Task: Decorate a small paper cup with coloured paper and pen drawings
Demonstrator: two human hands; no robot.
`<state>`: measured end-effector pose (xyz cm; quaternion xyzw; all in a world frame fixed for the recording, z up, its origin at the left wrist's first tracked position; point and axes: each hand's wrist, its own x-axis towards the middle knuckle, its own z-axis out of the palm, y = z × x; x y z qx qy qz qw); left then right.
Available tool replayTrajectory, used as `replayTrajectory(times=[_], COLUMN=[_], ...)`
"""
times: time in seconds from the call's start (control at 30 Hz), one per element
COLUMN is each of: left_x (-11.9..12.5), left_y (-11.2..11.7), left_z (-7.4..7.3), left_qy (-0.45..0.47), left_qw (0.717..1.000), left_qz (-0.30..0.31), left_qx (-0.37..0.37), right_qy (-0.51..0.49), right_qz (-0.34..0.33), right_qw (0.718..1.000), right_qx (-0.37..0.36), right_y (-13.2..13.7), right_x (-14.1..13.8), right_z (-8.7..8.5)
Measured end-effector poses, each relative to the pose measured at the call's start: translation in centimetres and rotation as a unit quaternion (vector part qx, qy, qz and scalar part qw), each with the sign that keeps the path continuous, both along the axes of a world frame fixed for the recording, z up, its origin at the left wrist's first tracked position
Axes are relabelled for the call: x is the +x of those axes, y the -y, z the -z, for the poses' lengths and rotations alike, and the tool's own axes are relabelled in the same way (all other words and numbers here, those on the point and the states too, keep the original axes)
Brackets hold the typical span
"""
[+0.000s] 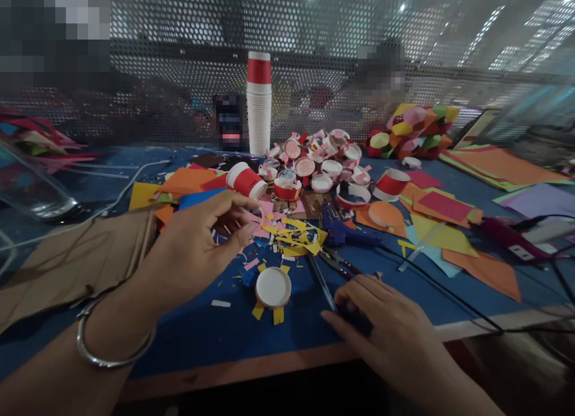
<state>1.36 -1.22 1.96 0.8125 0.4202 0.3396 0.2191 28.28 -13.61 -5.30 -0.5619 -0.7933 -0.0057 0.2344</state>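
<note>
My left hand (204, 242) hovers above the table with loosely curled fingers and a gap at the thumb, holding nothing. My right hand (386, 323) is low at the front edge, thumb apart from the fingers, beside the near end of a thin grey stick (321, 282). A dark patch under its palm cannot be made out. Between the hands lies a round white paper-cup piece (273, 288) with yellow paper tabs around it. Dark-handled scissors or pliers (339, 265) and a blue glue gun (350, 231) lie beyond my right hand.
Yellow paper scraps (296, 236) lie mid-table. Behind are a tipped red cup (246, 181), a heap of cut cup pieces (314, 164) and a tall cup stack (259, 116). Cardboard (85, 260) lies left; coloured paper (483, 272) and a black cable (440, 290) lie right.
</note>
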Motion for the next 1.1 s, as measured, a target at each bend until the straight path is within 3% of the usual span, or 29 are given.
replayTrajectory(times=[0.2, 0.33, 0.43, 0.57, 0.63, 0.8, 0.93, 1.1], left_x=[-0.2, 0.5, 1.4, 2.6, 3.1, 3.7, 3.5, 3.9], left_y=[-0.1, 0.2, 1.0, 2.5, 3.1, 3.5, 3.4, 4.2], left_z=[0.5, 0.8, 0.9, 1.4, 1.8, 2.3, 2.0, 1.1], left_qy=[-0.015, -0.028, -0.071, -0.107, -0.131, -0.153, -0.142, -0.126], left_qw=[1.0, 0.999, 0.99, 0.958, 0.941, 0.918, 0.915, 0.911], left_qz=[0.009, 0.021, 0.077, 0.193, 0.219, 0.209, 0.202, 0.224], left_qx=[-0.014, 0.029, 0.097, 0.183, 0.221, 0.301, 0.319, 0.323], right_qy=[-0.002, 0.01, 0.0, -0.05, -0.076, -0.143, -0.185, -0.222], right_qz=[0.026, 0.044, 0.056, 0.049, 0.05, 0.092, 0.107, 0.043], right_qw=[0.999, 0.999, 0.998, 0.998, 0.996, 0.984, 0.975, 0.97], right_qx=[-0.022, -0.013, -0.015, -0.003, 0.0, 0.043, 0.067, 0.088], right_y=[0.3, 0.7, 1.2, 2.1, 2.7, 4.0, 4.2, 3.1], right_x=[0.3, 0.4, 0.6, 0.8, 0.6, -0.5, -1.4, -1.9], right_z=[-0.1, -0.4, -0.7, -1.9, -2.4, -3.2, -3.7, -3.6])
